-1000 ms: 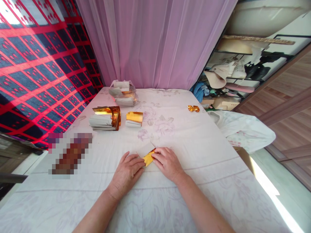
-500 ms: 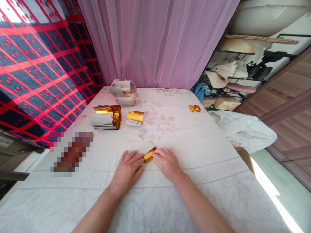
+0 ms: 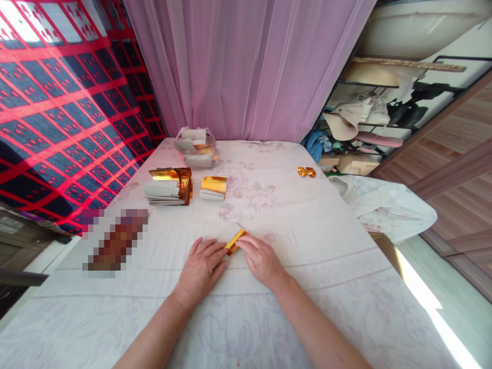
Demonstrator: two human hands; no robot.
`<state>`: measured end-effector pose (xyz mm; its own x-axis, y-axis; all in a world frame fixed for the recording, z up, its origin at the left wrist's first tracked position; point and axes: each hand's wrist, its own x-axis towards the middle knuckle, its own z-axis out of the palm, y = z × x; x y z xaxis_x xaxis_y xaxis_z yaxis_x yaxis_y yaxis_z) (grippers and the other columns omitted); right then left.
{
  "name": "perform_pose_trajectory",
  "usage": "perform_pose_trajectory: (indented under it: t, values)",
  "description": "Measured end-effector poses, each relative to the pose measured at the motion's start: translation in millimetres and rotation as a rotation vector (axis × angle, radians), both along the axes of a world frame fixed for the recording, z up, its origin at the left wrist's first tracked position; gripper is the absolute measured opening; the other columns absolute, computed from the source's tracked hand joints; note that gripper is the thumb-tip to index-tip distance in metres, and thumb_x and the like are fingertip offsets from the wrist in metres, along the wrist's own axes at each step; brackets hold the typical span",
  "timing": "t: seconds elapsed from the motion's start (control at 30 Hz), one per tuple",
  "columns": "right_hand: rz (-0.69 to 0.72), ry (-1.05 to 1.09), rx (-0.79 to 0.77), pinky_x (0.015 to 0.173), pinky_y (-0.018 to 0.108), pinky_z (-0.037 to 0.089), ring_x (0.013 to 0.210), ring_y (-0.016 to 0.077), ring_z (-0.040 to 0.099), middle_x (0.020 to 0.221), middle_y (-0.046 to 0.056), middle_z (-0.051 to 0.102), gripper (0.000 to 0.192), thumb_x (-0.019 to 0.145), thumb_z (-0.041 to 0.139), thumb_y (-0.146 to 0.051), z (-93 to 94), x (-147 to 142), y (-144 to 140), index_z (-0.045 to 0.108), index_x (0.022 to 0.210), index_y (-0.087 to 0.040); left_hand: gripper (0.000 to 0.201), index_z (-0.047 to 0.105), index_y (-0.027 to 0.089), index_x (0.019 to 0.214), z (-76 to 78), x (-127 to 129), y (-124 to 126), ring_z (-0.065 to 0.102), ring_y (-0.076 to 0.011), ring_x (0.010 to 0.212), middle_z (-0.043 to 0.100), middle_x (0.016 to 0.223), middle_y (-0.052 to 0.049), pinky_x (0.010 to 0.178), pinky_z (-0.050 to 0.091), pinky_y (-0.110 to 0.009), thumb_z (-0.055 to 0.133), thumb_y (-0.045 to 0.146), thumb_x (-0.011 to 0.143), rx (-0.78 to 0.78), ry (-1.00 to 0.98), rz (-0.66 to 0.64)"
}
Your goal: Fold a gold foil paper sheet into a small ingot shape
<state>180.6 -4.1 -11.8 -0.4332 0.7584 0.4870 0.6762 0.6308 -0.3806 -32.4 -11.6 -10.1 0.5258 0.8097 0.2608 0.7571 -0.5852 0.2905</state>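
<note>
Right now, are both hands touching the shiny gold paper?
Touching. The head view shows the left hand and right hand fingertips pressing on the gold paper between them.

A pink curtain (image 3: pixel 246 66) hangs behind the table (image 3: pixel 307 225), which wears a pale flowered cloth. To the left stands a wall hanging (image 3: pixel 57 102) of red lines over dark squares. On the right a metal rack (image 3: pixel 384 113) holds hats and clothes beside wood panelling (image 3: pixel 457 169). Sunlight falls in a bright strip on the floor (image 3: pixel 434 307).
</note>
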Motion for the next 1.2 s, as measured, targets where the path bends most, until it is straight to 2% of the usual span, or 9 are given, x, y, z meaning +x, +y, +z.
perform_pose_trajectory:
  t: [0.13, 0.37, 0.57, 0.97, 1.2]
  values:
    - [-0.026, -0.028, 0.015, 0.086, 0.028, 0.053, 0.096, 0.0164, 0.064, 0.109, 0.007, 0.067, 0.035, 0.089, 0.042, -0.004, 2.3, -6.8, -3.6, 0.065, 0.110, -0.020, 0.029, 0.065, 0.026, 0.117, -1.2, -0.2, -0.4, 0.056, -0.0271, 0.115, 0.069, 0.119, -0.003, 0.106, 0.033, -0.055, 0.056, 0.027, 0.089, 0.017, -0.023, -0.014]
    - [-0.125, -0.128, 0.056, 0.074, 0.028, 0.049, 0.082, 0.0158, 0.062, 0.094, 0.004, 0.068, 0.015, 0.088, 0.059, -0.013, 2.0, -14.8, -10.2, 0.069, 0.091, -0.022, 0.027, 0.067, 0.025, 0.113, 0.0, 1.0, -1.2, 0.058, -0.0246, 0.110, 0.071, 0.114, -0.005, 0.106, 0.035, -0.052, 0.054, 0.024, 0.090, 0.032, -0.059, -0.024]
    - [-0.175, -0.177, 0.017, 0.073, 0.031, 0.048, 0.081, 0.0179, 0.059, 0.086, 0.004, 0.064, 0.010, 0.087, 0.060, -0.017, 2.5, -13.0, -16.1, 0.069, 0.087, -0.023, 0.029, 0.066, 0.025, 0.116, 0.3, 0.7, -0.1, 0.060, -0.0252, 0.108, 0.071, 0.114, -0.005, 0.104, 0.038, -0.053, 0.055, 0.024, 0.089, 0.030, -0.072, -0.033]
    - [-0.190, -0.294, 0.026, 0.066, 0.030, 0.042, 0.074, 0.0173, 0.056, 0.077, 0.003, 0.063, 0.012, 0.088, 0.059, -0.020, 7.5, -10.5, -17.2, 0.066, 0.079, -0.021, 0.026, 0.068, 0.022, 0.110, 6.9, 6.0, -6.5, 0.061, -0.0229, 0.101, 0.070, 0.109, -0.006, 0.103, 0.039, -0.052, 0.054, 0.020, 0.089, -0.008, -0.079, -0.034]
    - [-0.213, -0.141, -0.113, 0.073, 0.029, 0.044, 0.082, 0.0177, 0.059, 0.082, 0.003, 0.065, 0.012, 0.090, 0.058, -0.022, 6.2, -7.0, -17.9, 0.067, 0.083, -0.022, 0.022, 0.070, 0.024, 0.105, 7.4, 7.1, -6.8, 0.062, -0.0216, 0.095, 0.071, 0.100, -0.005, 0.099, 0.042, -0.049, 0.053, 0.022, 0.091, -0.006, -0.131, -0.017]
